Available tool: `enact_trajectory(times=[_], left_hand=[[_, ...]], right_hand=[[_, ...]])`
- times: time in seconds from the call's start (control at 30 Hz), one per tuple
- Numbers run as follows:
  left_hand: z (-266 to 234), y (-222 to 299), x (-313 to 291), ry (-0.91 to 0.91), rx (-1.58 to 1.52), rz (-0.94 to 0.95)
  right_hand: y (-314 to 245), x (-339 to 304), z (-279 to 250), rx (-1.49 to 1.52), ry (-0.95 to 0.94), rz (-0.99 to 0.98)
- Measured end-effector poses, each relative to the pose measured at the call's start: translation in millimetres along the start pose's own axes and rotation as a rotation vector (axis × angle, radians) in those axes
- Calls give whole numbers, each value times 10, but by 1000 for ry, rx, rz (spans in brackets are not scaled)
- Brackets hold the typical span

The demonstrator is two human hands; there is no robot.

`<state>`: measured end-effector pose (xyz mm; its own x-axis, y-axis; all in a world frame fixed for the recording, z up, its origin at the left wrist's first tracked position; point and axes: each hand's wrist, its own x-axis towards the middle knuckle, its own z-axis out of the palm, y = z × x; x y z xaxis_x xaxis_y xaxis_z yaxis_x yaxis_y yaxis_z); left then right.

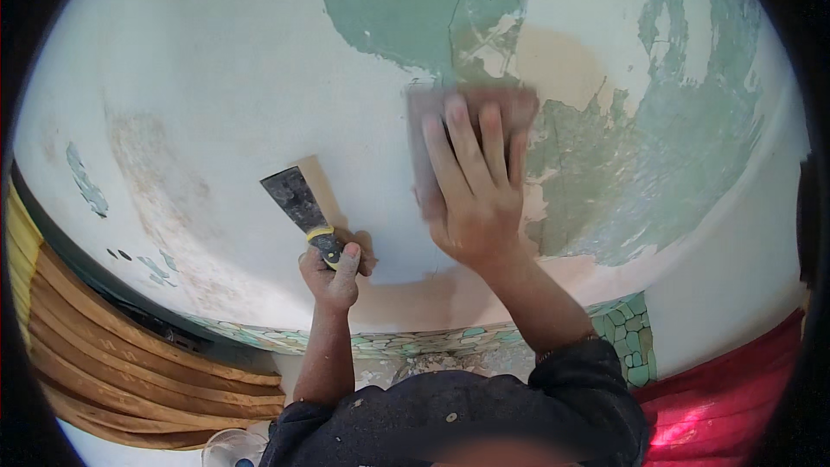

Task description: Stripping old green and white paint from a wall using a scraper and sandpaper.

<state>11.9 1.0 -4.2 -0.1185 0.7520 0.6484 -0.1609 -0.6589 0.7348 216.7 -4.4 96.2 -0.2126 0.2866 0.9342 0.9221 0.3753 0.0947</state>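
Observation:
My left hand (333,272) is closed round the black and yellow handle of a putty knife (296,197). Its wide dark blade, smeared with pale residue, points up and to the left in front of the wall. My right hand (475,182) presses a reddish-brown sheet of sandpaper (424,130) against the wall, its fingers stretched over the sheet. Motion blurs the sheet and the fingertips. The wall (233,60) is white, with ragged green patches (389,9) where the surface layer is gone. The sandpaper lies just below one such patch.
Further bare green areas (657,182) spread to the right. Green stone-patterned tiling (635,337) runs along the wall's lower part. Brown-orange fabric (130,355) hangs at lower left, red fabric (735,389) at lower right. A clear, roundish container (232,447) shows at the bottom left.

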Motion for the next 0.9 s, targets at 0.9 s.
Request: enact_trajectory(times=[0.9], left_hand=[[-4, 80, 49, -55, 28, -68]], right_hand=[[144, -854, 133, -15, 5, 24]])
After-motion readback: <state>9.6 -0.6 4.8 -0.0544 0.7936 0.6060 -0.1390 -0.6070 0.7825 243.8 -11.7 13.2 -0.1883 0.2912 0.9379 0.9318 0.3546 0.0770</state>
